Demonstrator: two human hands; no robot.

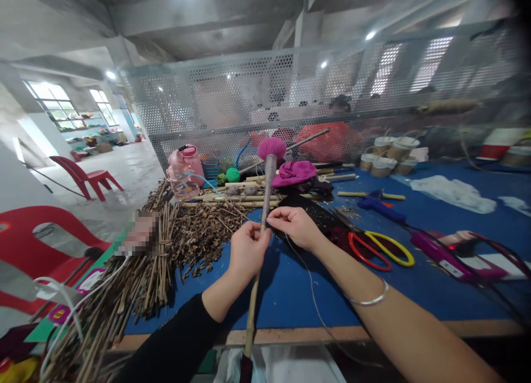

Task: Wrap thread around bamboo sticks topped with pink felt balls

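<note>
A long wooden stick [252, 311] stands slanted in front of me, topped by a round magenta cloth-covered head [271, 149]. Below that head, its upper part is wrapped in a greyish layer [269, 175]. My left hand [248, 249] is closed around the stick just under the wrapping. My right hand [297, 226] is pinched against the right side of the wrapping's lower end. From beneath it a thin thread [312, 289] runs down over the table edge; the pinched bit is hidden by my fingers.
On the blue table [290, 294] lie red-and-yellow-handled scissors [375, 250], a blue glue gun [381, 208] and a purple power strip [440, 255]. Dried plant bundles [157, 272] cover the left. Behind are magenta cloth [294, 174], a green ball [233, 175] and a perforated metal screen [232, 95].
</note>
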